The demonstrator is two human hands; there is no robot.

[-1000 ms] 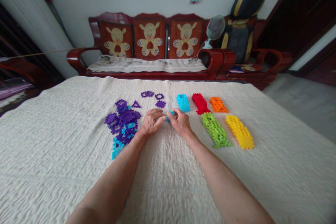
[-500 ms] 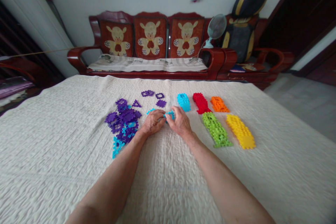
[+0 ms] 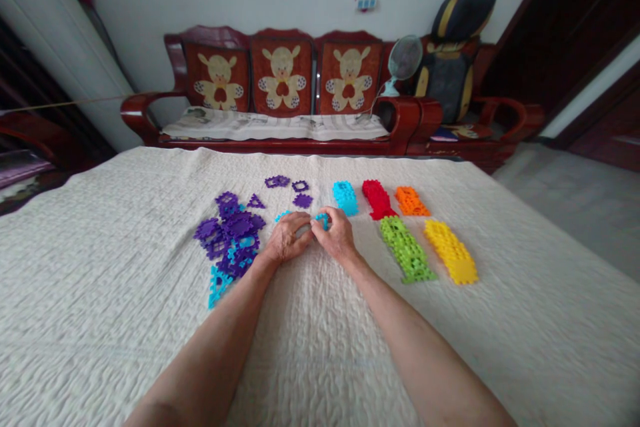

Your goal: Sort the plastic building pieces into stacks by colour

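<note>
A light-blue toothed interlocking tile [image 3: 323, 219] is pinched between the thumb and fingers of my right hand [image 3: 336, 235], low over the cloth. My left hand [image 3: 289, 237] is curled in from the left, its fingertips meeting the tile's left edge beside my right thumb. Fingers cover much of the tile, so its full shape is hidden. Behind my left hand, part of another light-blue piece [image 3: 283, 215] shows. Left of my hands lies a loose heap of purple tiles [image 3: 240, 223] mixed with blue ones, including a blue triangle [image 3: 219, 285] at its near end.
Beyond my hands lie a purple square [image 3: 303, 201], a purple frame [image 3: 300, 185], a purple triangle [image 3: 255, 201] and joined purple pieces [image 3: 277, 181]. To the right are rows of blue [image 3: 345, 198], red [image 3: 377, 200], orange [image 3: 412, 201], green [image 3: 407, 250] and yellow [image 3: 451, 252] tiles.
The whole view has shifted slightly, so everything appears a little farther left. My left fingertips have drawn back slightly from the blue tile; the heaps and rows are unchanged.
</note>
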